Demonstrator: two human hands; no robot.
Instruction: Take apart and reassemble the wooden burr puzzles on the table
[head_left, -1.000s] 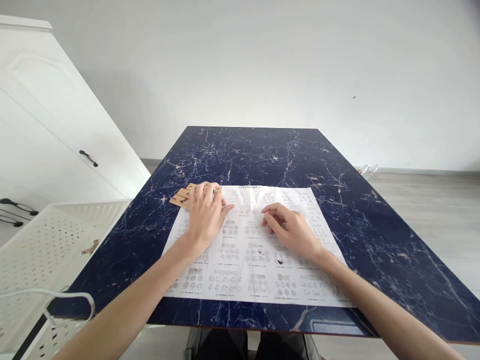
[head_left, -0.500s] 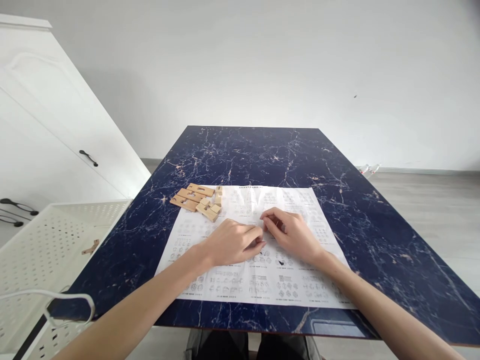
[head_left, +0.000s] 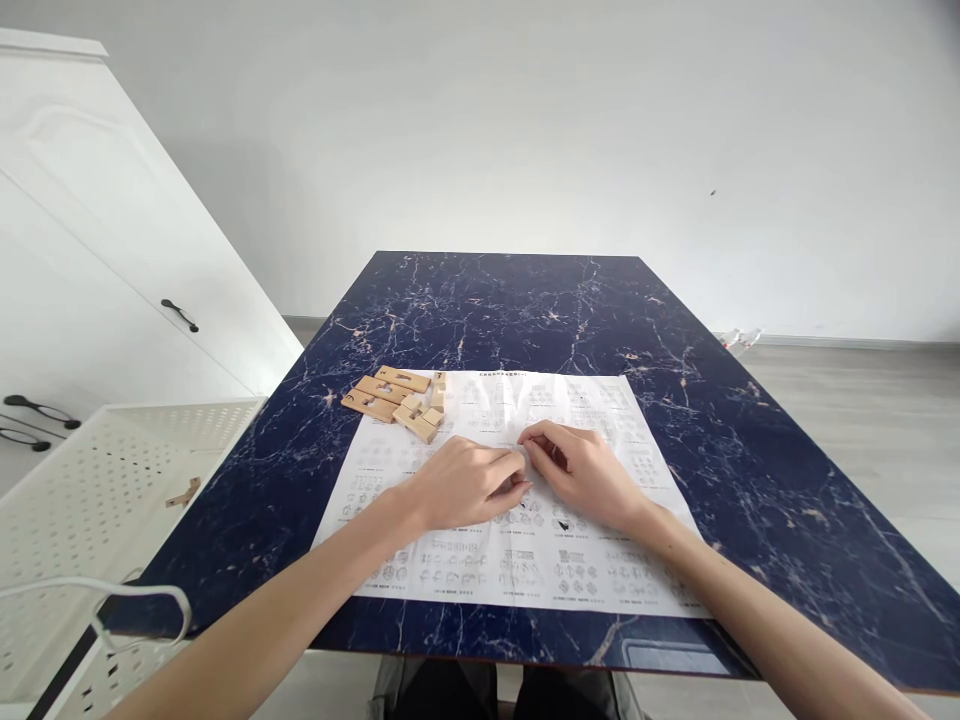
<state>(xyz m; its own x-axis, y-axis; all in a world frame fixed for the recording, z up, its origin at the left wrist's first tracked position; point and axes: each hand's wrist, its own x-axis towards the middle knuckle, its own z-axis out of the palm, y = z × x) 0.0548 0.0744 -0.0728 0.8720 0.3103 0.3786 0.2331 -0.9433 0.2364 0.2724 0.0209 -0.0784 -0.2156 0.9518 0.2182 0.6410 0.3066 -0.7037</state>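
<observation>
A large white instruction sheet (head_left: 480,590) printed with rows of small diagrams lies on the table. My left hand (head_left: 472,483) rests on its middle, fingers curled in and thumb close to the forefinger. Just right of it, my right hand (head_left: 581,465) also lies on the sheet with fingers bent and thumb tip against them. The fingertips of both hands come close together; anything small in them is hidden. Beyond my left hand, flat wooden puzzle pieces (head_left: 373,405) with numbers and cut-out slots lie beside notched wooden blocks (head_left: 418,417), partly over the sheet's upper left corner.
The dark blue marbled table (head_left: 495,310) extends toward the white wall (head_left: 480,150). To the left are a white perforated basket (head_left: 97,480) with a wooden piece (head_left: 184,492) in it, a white cable (head_left: 150,590) and a white cabinet (head_left: 97,230).
The right hand's fingers have shifted slightly left, nearer to the left hand. The left hand and the wooden pieces stay in place; the view moves a little.
</observation>
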